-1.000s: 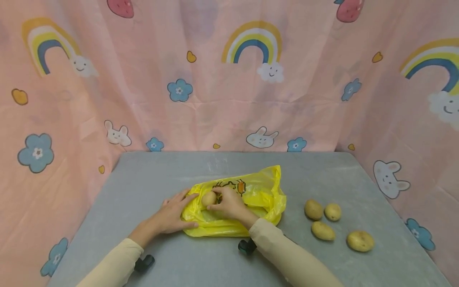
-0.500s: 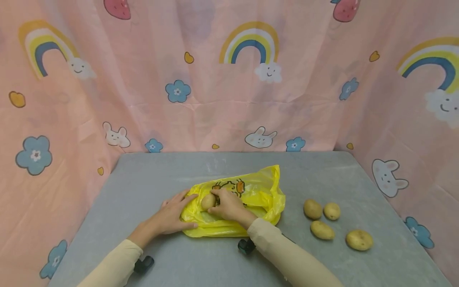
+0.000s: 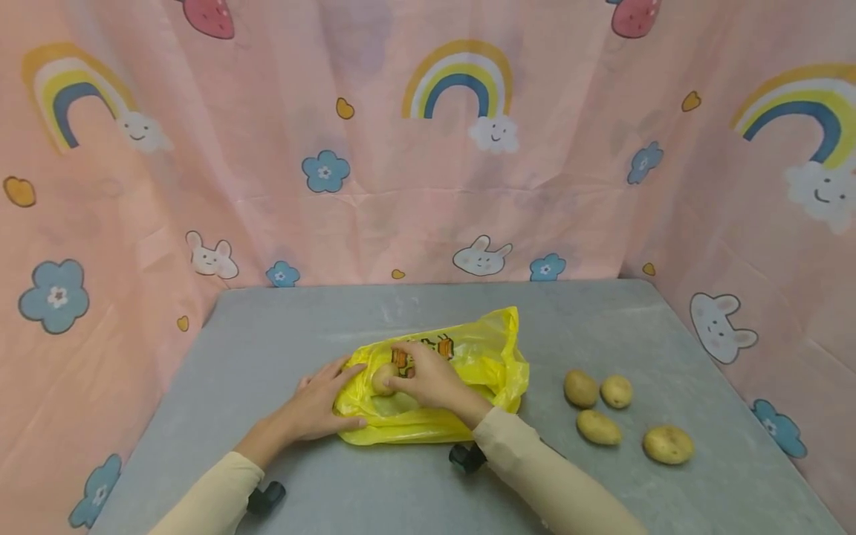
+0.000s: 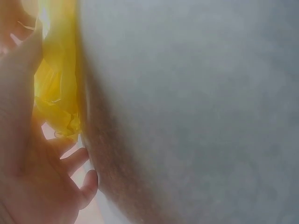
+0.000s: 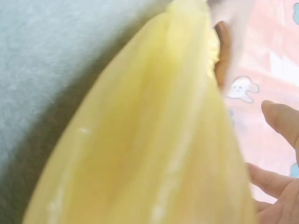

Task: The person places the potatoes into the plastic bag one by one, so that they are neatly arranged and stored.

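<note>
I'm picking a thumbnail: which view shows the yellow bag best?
The head view: it takes in nearly all of the yellow bag. The left wrist view shows only a strip; the right wrist view, a close, blurred side.

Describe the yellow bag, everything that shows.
The yellow bag looks like thin, glossy, slightly see-through plastic, crumpled, with a dark and orange print. It lies on the grey table, open side up, its far right corner peaked. A potato shows within its left part. The left hand touches the left end; the right hand is at the opening.
</note>
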The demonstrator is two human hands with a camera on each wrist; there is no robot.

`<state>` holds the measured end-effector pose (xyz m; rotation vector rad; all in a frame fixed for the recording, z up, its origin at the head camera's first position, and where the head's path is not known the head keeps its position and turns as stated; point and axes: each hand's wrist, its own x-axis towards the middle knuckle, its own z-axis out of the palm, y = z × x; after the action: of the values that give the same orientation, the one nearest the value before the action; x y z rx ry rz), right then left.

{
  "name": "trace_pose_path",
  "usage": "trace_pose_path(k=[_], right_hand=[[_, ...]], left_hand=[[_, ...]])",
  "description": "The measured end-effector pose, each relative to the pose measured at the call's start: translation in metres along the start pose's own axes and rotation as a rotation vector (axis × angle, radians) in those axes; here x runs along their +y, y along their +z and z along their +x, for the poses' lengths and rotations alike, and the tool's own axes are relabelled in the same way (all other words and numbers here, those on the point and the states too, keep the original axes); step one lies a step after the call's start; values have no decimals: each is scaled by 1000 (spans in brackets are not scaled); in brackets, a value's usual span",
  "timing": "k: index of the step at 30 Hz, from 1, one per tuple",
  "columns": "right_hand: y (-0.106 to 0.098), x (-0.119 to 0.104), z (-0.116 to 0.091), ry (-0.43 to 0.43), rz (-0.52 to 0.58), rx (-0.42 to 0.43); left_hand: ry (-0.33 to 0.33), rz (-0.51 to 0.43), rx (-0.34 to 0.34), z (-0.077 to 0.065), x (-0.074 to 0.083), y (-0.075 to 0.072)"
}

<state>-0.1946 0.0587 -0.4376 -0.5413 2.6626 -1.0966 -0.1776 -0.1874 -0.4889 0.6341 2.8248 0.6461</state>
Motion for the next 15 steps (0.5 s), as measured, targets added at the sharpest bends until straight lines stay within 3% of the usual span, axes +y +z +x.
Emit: trace_pose_path(k=[9,15], right_hand=[[-13,-12,-8,-24,27,-11],[-19,-8,-16,-55,109,9]], left_hand=[[-8,-10,4,-2,-4,0],[-1,-10,-2,0,-4,0]])
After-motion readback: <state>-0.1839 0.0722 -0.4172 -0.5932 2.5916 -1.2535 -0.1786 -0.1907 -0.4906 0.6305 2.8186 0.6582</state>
